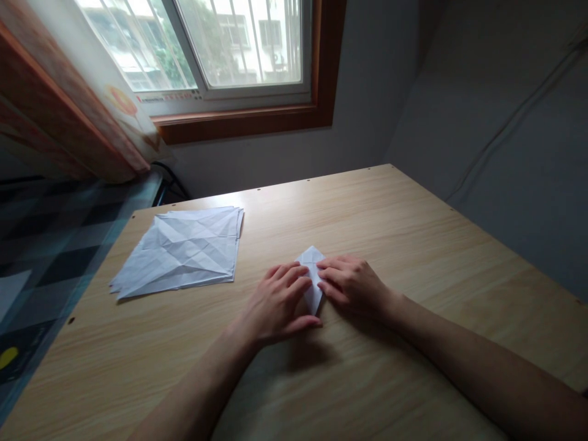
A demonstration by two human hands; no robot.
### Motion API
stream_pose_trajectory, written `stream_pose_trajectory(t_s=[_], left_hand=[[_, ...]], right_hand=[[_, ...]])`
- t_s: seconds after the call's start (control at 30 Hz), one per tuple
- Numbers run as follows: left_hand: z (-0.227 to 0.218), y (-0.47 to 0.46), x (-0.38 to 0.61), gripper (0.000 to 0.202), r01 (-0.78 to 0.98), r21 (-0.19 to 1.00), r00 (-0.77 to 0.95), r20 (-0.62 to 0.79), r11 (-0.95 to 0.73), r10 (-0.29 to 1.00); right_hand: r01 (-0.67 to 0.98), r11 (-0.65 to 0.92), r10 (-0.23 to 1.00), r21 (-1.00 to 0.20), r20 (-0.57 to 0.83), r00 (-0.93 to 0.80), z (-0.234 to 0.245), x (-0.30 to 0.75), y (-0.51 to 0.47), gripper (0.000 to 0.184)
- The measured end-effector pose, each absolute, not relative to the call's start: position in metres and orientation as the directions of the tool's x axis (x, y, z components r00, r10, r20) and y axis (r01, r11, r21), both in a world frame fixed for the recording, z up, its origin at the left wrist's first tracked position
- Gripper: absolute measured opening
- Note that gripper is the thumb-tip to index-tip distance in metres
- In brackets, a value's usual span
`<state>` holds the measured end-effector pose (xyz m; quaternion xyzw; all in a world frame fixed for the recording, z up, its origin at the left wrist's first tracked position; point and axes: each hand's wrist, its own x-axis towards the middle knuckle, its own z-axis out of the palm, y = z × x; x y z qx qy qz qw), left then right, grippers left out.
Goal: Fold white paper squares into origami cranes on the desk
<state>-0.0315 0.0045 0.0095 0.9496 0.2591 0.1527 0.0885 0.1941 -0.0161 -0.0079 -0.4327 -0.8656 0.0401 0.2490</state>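
Note:
A small piece of folded white paper (314, 293), diamond-shaped with crease lines, lies on the wooden table between my hands. My left hand (282, 300) holds its left side down, fingertips on the paper and thumb apart near the lower corner. From the other side, my right hand (351, 283) has its bent fingers pressed together on the paper's right edge. The paper's top and bottom corners show; its side edges are partly covered by my fingers. What lies under the right fingertips is hidden.
A stack of creased white paper sheets (188, 251) rests on the left of the wooden table (413, 245). Beyond the table's left edge is a surface with a dark checked cloth (68, 263). A curtain (59, 86) and a barred window (252, 43) are behind; walls stand at the back and right.

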Motion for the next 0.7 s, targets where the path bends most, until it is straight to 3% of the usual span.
stream_pose_trajectory(t_s=[0.17,0.47,0.7], left_hand=[[0.005,0.002,-0.029,0.029,0.541,0.215,0.777,0.244,-0.813,0.581],[0.005,0.001,-0.028,0.041,0.544,0.211,0.775,0.244,-0.812,0.583],[0.010,-0.001,-0.028,0.042,0.539,0.221,0.787,0.212,-0.813,0.580]], right_hand=[[0.751,0.595,0.795,-0.288,0.348,-0.496,-0.007,0.191,-0.016,0.023],[0.791,0.546,0.837,-0.276,0.146,-0.528,-0.004,0.188,-0.008,0.058],[0.835,0.499,0.866,-0.233,0.102,-0.489,-0.007,0.189,0.000,0.064]])
